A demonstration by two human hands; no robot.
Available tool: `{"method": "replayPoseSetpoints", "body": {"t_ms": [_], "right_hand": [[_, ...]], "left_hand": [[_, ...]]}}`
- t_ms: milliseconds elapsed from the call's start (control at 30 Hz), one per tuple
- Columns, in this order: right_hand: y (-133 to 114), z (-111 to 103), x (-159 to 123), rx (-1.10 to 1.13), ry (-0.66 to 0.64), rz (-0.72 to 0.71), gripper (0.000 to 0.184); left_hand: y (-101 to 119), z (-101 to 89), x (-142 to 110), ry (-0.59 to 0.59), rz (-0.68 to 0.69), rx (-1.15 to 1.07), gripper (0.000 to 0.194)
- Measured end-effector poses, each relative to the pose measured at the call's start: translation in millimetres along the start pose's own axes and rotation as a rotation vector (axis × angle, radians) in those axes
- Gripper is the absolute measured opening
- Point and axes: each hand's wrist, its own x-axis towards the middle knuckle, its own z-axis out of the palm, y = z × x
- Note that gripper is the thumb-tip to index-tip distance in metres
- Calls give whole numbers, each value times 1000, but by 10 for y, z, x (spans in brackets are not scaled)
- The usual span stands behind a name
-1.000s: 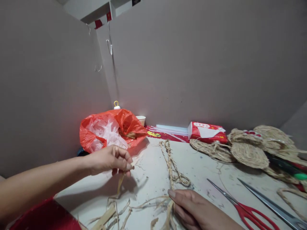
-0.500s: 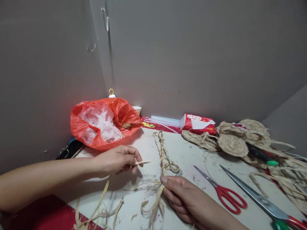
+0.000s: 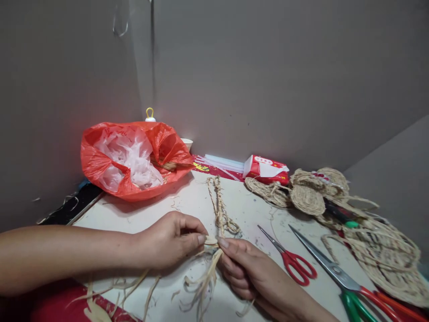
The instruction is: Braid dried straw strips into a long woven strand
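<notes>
My right hand (image 3: 250, 273) pinches a braided straw cord (image 3: 219, 210) between thumb and fingers, near where its loose strands (image 3: 209, 277) fan out below. The finished braid runs away from me over the white tabletop, with a small loop on its right side. My left hand (image 3: 179, 239) is closed on a pale flat straw strip (image 3: 211, 240), whose tip meets the braid beside my right thumb. Loose straw strips (image 3: 129, 288) lie under my left forearm, at the table's front edge.
Small red-handled scissors (image 3: 295, 264) and large shears (image 3: 335, 270) lie to the right. Behind them are coiled straw pieces (image 3: 306, 200). A red plastic bag (image 3: 134, 190) stands back left, and a red tissue pack (image 3: 266, 170) sits by the wall.
My left hand has moved right and brought the straw strip up against the braid at my right thumb. My right hand keeps its pinch. The view has shifted slightly.
</notes>
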Motion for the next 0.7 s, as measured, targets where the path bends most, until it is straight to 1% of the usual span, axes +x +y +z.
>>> {"method": "replayPoseSetpoints", "body": {"t_ms": [67, 200, 267, 433, 533, 633, 700], "right_hand": [[8, -4, 2, 17, -5, -10, 45], [25, -9, 11, 51, -12, -35, 44], [32, -7, 14, 65, -1, -41, 44], [22, 33, 3, 63, 36, -42, 47], [16, 59, -3, 43, 64, -40, 46], [23, 68, -2, 44, 92, -43, 45], [29, 68, 2, 40, 97, -46, 45]], "left_hand": [[-11, 14, -1, 17, 40, 13, 17], [-27, 30, 2, 33, 52, -54, 17], [-36, 40, 6, 40, 61, -46, 16], [-36, 62, 7, 86, 93, 110, 15], [-25, 66, 2, 115, 137, 192, 14], [-54, 66, -12, 108, 231, 328, 17], [-94, 63, -28, 52, 327, 476, 21]]}}
